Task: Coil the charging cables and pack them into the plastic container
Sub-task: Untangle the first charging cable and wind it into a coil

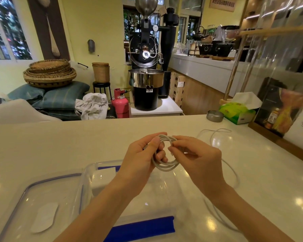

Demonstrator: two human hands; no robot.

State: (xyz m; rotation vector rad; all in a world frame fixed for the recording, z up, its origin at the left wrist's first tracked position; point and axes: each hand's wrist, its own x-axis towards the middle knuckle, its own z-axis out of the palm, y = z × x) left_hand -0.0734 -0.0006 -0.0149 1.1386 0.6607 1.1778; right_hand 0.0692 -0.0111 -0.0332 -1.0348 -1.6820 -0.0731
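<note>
Above the clear container on the white counter, left hand gripping a white cable coil, fingers closed around its loops, right hand pinching the coil's top, loose cable on the counter at right, lid beside the container at left

1. At the counter's far right edge you see a round metal tin.
2. Just beside it sits a green tissue box.
3. Beyond the far edge stands a black coffee roaster, a pink gas cylinder beside it.
</note>
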